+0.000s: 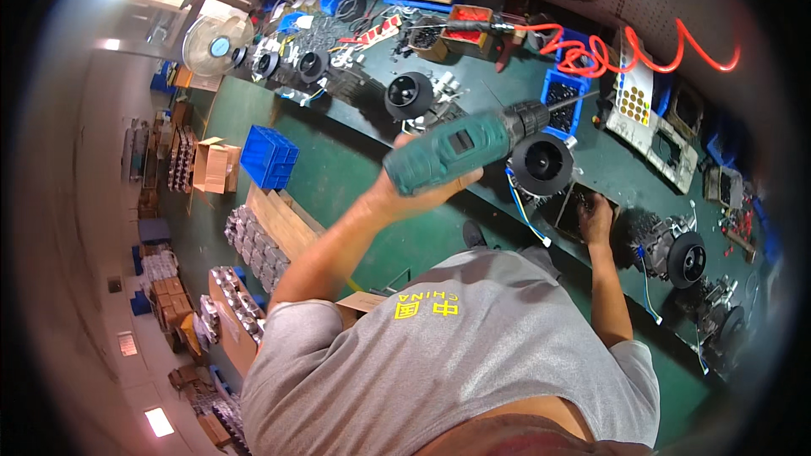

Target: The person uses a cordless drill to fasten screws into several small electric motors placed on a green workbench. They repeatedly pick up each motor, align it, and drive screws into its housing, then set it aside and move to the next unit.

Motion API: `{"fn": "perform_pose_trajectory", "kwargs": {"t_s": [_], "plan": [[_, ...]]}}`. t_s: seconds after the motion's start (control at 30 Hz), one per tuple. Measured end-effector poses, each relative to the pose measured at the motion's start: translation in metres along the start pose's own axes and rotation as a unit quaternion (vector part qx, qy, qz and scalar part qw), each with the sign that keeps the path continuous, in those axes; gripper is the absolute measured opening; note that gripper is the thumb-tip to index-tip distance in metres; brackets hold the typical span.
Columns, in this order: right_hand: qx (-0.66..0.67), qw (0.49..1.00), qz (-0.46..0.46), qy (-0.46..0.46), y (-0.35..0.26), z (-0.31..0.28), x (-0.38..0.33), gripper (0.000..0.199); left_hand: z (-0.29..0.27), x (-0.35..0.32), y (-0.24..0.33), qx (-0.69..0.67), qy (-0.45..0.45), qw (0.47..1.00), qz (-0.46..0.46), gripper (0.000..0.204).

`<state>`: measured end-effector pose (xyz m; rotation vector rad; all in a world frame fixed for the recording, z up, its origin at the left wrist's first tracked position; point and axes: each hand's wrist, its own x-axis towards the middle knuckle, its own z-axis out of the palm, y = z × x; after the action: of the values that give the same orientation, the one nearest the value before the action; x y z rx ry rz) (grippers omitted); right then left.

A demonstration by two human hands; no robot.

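Note:
My left hand [390,201] is closed around the grip of a green cordless drill [452,150], raised above the bench edge. Its long bit points right, over a blue bin of small black parts [561,106]. Beneath the chuck sits a motor unit with a round black fan housing [541,164] and hanging wires. My right hand [596,216] reaches into a shallow open box [571,213] at the bench's front edge, its fingers curled down among dark small pieces. Whatever those fingertips pinch is too small and dark to tell. Another motor unit [686,258] stands to its right.
A green bench [355,110] runs across, with more black-fan motors [409,95] along it. A coiled red air hose [583,55] hangs at the back right. A white panel [650,139] lies at the right. A blue crate [269,157] and cartons [215,165] stand on the floor.

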<state>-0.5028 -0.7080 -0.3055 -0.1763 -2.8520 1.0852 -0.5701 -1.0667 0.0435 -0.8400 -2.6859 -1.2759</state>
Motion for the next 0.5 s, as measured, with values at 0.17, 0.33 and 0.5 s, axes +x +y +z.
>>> {"fn": "perform_pose_trajectory", "kwargs": {"t_s": [0.17, 0.33, 0.5], "plan": [[-0.235, 0.935, 0.193, -0.184, -0.023, 0.014, -0.001, 0.09, -0.002, -0.059, -0.03, -0.055, 0.02, 0.998, -0.007, 0.018], [-0.229, 0.925, 0.156, -0.261, 0.013, 0.049, 0.001, 0.066, -0.039, -0.111, -0.048, -0.058, 0.048, 0.995, -0.058, 0.014], [-0.262, 0.939, 0.109, -0.193, 0.036, 0.066, -0.005, 0.022, -0.062, -0.159, -0.09, -0.072, 0.11, 0.988, -0.081, 0.018]]}}
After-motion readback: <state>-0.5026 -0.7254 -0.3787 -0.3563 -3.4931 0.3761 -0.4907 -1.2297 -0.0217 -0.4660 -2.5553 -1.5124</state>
